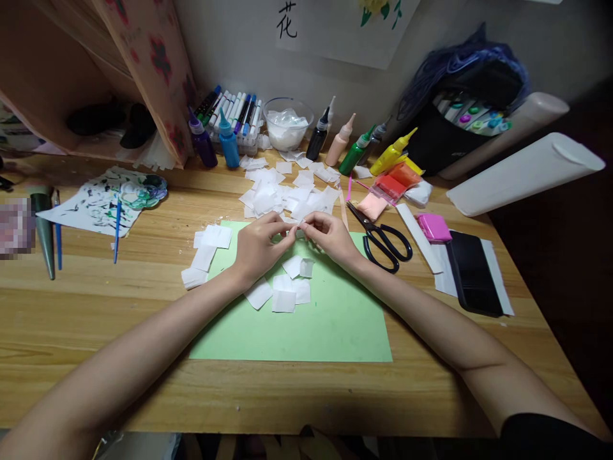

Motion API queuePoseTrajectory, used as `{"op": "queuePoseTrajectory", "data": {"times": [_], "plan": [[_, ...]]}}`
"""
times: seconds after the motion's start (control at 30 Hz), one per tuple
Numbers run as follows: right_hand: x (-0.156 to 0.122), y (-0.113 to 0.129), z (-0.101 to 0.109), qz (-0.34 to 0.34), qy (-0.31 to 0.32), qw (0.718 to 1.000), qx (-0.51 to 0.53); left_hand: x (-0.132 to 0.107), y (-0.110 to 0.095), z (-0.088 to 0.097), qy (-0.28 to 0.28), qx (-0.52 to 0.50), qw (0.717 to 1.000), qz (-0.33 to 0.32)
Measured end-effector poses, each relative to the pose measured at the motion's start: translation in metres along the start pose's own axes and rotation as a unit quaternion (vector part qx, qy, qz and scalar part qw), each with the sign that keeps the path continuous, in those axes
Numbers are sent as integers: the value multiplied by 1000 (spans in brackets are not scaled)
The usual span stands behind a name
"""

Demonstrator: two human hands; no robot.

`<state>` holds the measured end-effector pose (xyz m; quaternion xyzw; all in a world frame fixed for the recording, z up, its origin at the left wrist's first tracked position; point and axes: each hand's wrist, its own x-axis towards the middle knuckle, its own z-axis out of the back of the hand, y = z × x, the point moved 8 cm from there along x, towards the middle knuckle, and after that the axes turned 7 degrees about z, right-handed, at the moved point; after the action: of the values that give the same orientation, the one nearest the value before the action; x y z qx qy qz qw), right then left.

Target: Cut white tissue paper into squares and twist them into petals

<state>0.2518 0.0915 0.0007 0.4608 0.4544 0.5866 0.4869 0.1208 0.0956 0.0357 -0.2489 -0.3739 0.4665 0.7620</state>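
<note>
My left hand (264, 245) and my right hand (334, 237) meet above the far edge of a green sheet of paper (297, 335). Their fingertips are pinched together, and whatever lies between them is too small to make out. Several white paper squares (284, 301) lie on the sheet just below my hands. Past my fingers spreads a loose pile of white paper pieces (275, 195). More white squares (205, 257) overlap the sheet's left edge. Black-handled scissors (380, 239) rest to the right of my right hand.
Paint bottles (355, 153) and a clear bowl (288, 124) line the back, beside a marker set (237, 115). At right are a phone (476, 271), a pink packet (434, 227) and a white tube (522, 176). A paint-smeared sheet (90, 201) with brushes lies left.
</note>
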Motion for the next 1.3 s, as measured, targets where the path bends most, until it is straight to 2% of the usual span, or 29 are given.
{"op": "queuePoseTrajectory", "data": {"times": [0.23,0.47,0.57,0.83,1.07,1.13,1.17,1.23,1.3], "plan": [[1,1,2,13,5,1000,-14,-2,-3,0,-8,23,999,-26],[-3,6,-6,59,36,997,-41,0,-2,-1,15,9,1000,8],[-3,6,-4,61,26,997,-46,3,1,1,7,-6,1000,21],[0,4,14,59,-47,997,-21,8,29,7,-20,-110,985,133],[3,-8,24,29,-104,994,-3,10,56,10,-80,-187,956,209],[6,-8,23,17,-69,997,1,9,59,9,-84,-201,953,211],[8,-7,18,13,-22,1000,-4,9,59,9,-89,-201,953,209],[8,-2,3,13,125,991,-37,8,58,14,-113,-180,956,203],[2,6,-9,38,261,960,-93,6,54,20,-144,-149,959,195]]}}
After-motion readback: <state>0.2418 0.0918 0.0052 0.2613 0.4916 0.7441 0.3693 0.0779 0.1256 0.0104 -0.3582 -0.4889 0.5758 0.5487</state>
